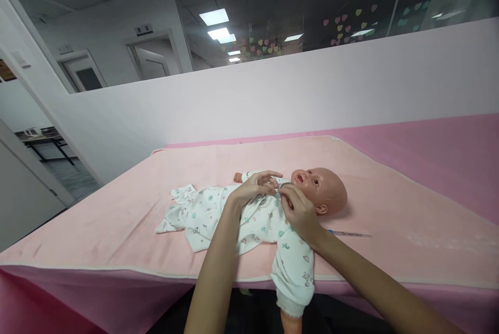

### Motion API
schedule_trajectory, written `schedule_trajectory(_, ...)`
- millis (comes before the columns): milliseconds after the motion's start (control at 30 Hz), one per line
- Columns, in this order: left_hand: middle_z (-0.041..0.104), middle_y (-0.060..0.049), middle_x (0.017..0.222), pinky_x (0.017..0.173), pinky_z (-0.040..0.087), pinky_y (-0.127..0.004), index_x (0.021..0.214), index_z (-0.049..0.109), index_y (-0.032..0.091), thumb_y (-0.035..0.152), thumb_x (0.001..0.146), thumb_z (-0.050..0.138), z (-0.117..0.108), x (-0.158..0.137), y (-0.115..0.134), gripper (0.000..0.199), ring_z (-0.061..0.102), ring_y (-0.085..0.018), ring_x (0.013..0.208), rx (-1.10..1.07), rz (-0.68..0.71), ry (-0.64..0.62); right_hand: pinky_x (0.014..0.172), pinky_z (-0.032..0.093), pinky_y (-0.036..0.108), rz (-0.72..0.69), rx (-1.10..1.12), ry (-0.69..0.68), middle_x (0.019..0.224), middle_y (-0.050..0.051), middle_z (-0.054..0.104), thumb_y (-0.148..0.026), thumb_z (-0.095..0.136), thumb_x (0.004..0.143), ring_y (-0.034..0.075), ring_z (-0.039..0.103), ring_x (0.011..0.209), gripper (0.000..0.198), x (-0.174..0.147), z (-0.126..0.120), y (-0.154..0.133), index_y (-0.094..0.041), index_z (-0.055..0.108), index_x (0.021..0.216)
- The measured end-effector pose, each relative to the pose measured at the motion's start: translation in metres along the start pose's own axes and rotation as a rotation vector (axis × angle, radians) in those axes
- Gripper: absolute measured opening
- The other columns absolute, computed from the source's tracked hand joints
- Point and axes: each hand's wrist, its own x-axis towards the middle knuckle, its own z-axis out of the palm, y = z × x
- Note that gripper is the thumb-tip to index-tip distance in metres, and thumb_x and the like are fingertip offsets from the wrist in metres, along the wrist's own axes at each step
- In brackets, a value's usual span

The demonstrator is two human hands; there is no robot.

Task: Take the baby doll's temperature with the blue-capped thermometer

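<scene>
A bald baby doll (331,188) lies on its back, head toward the right, dressed in a white printed baby shirt (268,222) and matching trousers (206,214). My left hand (255,187) is at the chest just below the collar, fingers bent, thumb and fingertips on the shirt's front edge. Close beside it, my right hand (300,212) pinches the shirt near the neck. A small bluish spot, perhaps a snap, shows between the two hands. The fingertips partly hide the collar. One doll arm in its sleeve (294,266) hangs over the table's near edge.
A peach blanket (128,204) covers the table over a pink cloth (440,152). Right of the doll's shoulder lies a thin clear stick with a blue end, like a thermometer (351,234). Behind stands a white half wall (312,89) with glass above.
</scene>
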Motion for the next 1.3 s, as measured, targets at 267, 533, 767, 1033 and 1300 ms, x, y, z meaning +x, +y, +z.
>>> schedule_trajectory(267, 0.055, -0.001, 0.082, 0.065, 0.04, -0.021, 0.107, 0.059, 0.017, 0.012, 0.06, 0.067, 0.001, -0.001, 0.002, 0.048, 0.053, -0.008, 0.068, -0.032, -0.014, 0.018, 0.054, 0.048, 0.023, 0.008, -0.011, -0.052, 0.089, 0.009, 0.059, -0.015, 0.046, 0.081, 0.016, 0.059, 0.079, 0.019, -0.002, -0.002, -0.002, -0.016, 0.057, 0.096)
schedule_trajectory(533, 0.056, -0.001, 0.077, 0.064, 0.041, -0.021, 0.107, 0.059, 0.016, 0.013, 0.057, 0.07, 0.004, -0.002, 0.003, 0.051, 0.052, -0.009, 0.066, -0.052, -0.021, 0.03, 0.058, 0.049, 0.024, 0.039, -0.029, -0.081, 0.09, 0.008, 0.06, -0.013, 0.044, 0.08, 0.017, 0.059, 0.081, 0.021, 0.001, -0.003, -0.006, -0.016, 0.055, 0.097)
schedule_trajectory(767, 0.056, -0.001, 0.076, 0.048, 0.028, -0.018, 0.109, 0.059, 0.017, 0.014, 0.056, 0.072, 0.003, -0.005, 0.005, 0.054, 0.045, -0.005, 0.056, -0.042, -0.054, 0.014, 0.068, 0.051, 0.027, 0.021, 0.017, -0.061, 0.089, 0.007, 0.062, -0.012, 0.041, 0.083, 0.017, 0.059, 0.086, 0.021, 0.001, -0.001, -0.004, -0.017, 0.053, 0.099)
schedule_trajectory(1033, 0.06, -0.005, 0.082, 0.054, 0.033, -0.019, 0.112, 0.056, 0.016, 0.018, 0.058, 0.074, 0.001, -0.007, 0.006, 0.056, 0.05, -0.008, 0.064, -0.033, -0.062, -0.011, 0.068, 0.051, 0.027, 0.031, 0.031, -0.038, 0.089, 0.007, 0.062, -0.013, 0.04, 0.084, 0.017, 0.059, 0.087, 0.021, 0.001, -0.001, -0.004, -0.017, 0.053, 0.099)
schedule_trajectory(1300, 0.055, -0.008, 0.116, 0.09, 0.035, -0.028, 0.111, 0.058, 0.021, 0.008, 0.057, 0.071, -0.005, -0.038, 0.006, 0.057, 0.047, -0.018, 0.107, 0.192, 0.074, -0.068, 0.065, 0.05, 0.025, 0.036, 0.012, -0.05, 0.095, 0.008, 0.062, -0.006, 0.036, 0.079, 0.017, 0.06, 0.087, 0.031, 0.0, -0.002, -0.005, -0.017, 0.055, 0.1)
